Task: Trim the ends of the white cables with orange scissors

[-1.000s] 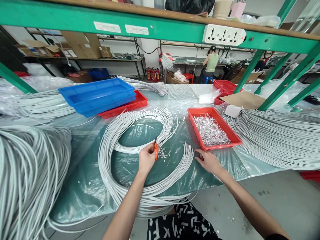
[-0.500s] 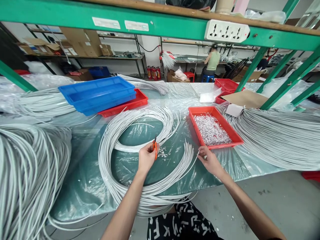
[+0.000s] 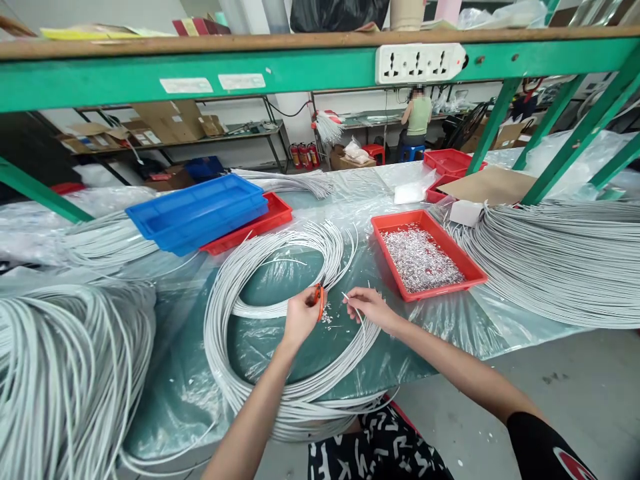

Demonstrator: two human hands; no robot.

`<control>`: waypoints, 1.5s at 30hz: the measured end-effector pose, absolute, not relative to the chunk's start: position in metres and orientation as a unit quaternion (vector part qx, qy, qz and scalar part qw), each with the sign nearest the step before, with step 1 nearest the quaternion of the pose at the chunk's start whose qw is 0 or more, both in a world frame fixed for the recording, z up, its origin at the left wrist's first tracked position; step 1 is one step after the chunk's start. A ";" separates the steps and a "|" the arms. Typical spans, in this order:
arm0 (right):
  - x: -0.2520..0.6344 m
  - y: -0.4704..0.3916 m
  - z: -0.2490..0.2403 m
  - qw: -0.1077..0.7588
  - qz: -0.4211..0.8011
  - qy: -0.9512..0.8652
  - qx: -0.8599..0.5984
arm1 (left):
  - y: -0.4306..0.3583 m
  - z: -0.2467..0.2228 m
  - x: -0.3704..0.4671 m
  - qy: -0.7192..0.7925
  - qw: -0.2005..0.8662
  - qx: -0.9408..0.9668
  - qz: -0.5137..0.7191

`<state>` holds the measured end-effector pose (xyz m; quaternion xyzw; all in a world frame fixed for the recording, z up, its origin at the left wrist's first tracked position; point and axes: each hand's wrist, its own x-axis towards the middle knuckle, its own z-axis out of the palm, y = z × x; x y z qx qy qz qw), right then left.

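Note:
My left hand (image 3: 300, 316) is closed around small orange-handled cutters (image 3: 320, 304), held over the middle of the table. Just to their right, my right hand (image 3: 371, 308) pinches the end of one white cable (image 3: 345, 295); a short gap separates that tip from the tool. Beneath both hands lies a large loop of white cables (image 3: 216, 327), its free ends bunched under my right hand and partly hidden by it. Tiny white and silvery scraps (image 3: 327, 317) are scattered on the green table covering between the hands.
A red tray (image 3: 475, 273) of small silvery pieces stands to the right. Thick cable bundles lie at far left (image 3: 75, 360) and far right (image 3: 565, 267). Blue trays (image 3: 200, 207) sit on a red one behind. A green shelf beam (image 3: 320, 77) crosses above; a person (image 3: 419, 117) sits far back.
My right hand has moved left with the cable end, from near the red tray to beside the cutters. My left hand has shifted slightly right. The view has tilted somewhat.

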<state>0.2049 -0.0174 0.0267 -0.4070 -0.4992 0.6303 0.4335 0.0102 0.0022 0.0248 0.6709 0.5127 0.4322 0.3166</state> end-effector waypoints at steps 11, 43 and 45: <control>0.192 -0.016 0.001 0.489 0.623 -0.483 -0.374 | 0.000 0.025 -0.006 0.473 0.400 0.720 0.312; 0.197 -0.027 0.006 0.482 0.549 -0.562 -0.388 | -0.011 0.024 0.001 0.436 0.449 0.747 0.222; 0.199 -0.025 0.008 0.471 0.550 -0.572 -0.384 | -0.011 0.024 0.000 0.439 0.445 0.748 0.222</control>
